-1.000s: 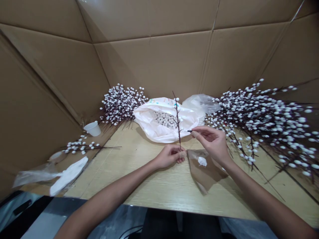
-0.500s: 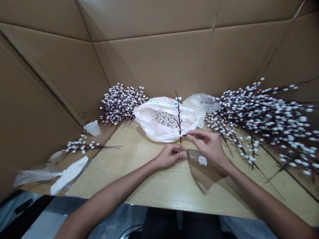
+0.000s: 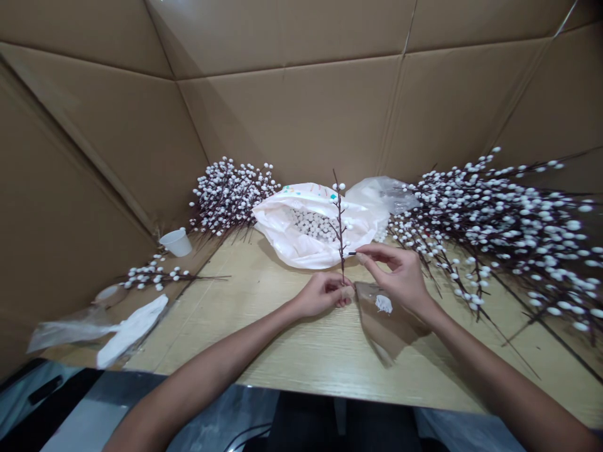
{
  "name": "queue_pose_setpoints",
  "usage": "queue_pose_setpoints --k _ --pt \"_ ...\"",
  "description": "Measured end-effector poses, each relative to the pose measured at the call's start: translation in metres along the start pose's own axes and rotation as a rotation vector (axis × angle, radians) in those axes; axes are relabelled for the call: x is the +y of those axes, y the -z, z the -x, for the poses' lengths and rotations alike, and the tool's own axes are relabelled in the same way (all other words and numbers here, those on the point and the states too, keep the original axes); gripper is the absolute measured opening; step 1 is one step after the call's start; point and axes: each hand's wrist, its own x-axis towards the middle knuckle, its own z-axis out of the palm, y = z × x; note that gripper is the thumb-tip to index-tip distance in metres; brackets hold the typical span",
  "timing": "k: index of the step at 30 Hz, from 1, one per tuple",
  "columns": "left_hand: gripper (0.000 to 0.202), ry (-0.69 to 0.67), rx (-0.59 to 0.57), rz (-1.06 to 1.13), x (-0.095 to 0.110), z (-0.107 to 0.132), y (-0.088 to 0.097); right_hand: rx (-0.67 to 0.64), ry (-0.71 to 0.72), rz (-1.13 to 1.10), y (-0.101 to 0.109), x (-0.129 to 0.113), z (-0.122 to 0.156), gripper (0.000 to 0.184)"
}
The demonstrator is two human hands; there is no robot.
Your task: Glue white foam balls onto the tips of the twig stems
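My left hand (image 3: 325, 295) is closed round the lower end of a thin dark brown artificial branch (image 3: 340, 232), which stands upright with a few white berries on its short twigs. Between thumb and fingertips, my right hand (image 3: 400, 273) pinches a small thin black stick (image 3: 352, 253) whose tip is close beside the branch's lower twigs. Whether the tip touches a twig I cannot tell. Behind the branch lies an open white plastic bag (image 3: 282, 248) holding many loose white berries (image 3: 313, 226). Below my right hand is a brown sheet (image 3: 377, 342) with a white dab (image 3: 384, 304) on it.
Bundles of white-berried branches lie at the back left (image 3: 226, 194) and along the right (image 3: 499, 220). A white plastic cup (image 3: 176, 242), a small berry branch (image 3: 155, 275) and a white bottle-shaped item (image 3: 134, 329) are at left. Cardboard walls (image 3: 292, 119) enclose the table.
My right hand and the black stick have shifted slightly right, a little away from the stem. The branch's top has tipped slightly to the right. My left hand keeps its hold.
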Motion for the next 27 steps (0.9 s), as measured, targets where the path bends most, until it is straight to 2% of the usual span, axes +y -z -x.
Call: queue_pose_setpoints --k 4,10,18,22,27 --pt "0.047 -0.012 -0.001 -0.005 -0.001 0.0 0.0 0.011 -0.025 -0.028 0.002 -0.004 -0.001 0.011" --pt "0.046 -0.01 -0.006 -0.005 -0.001 0.001 0.001 0.07 -0.122 -0.182 0.01 -0.014 -0.006 0.007" --pt "0.042 0.007 -0.022 0.024 -0.006 0.001 0.003 0.29 -0.168 -0.445 0.016 -0.007 -0.019 0.009" --pt "0.041 -0.003 -0.033 0.005 -0.006 0.001 0.004 0.367 -0.178 -0.432 0.015 -0.003 -0.021 0.011" --pt "0.04 -0.023 -0.061 -0.01 -0.004 0.002 0.005 0.374 -0.195 -0.408 0.015 -0.001 -0.024 0.018"
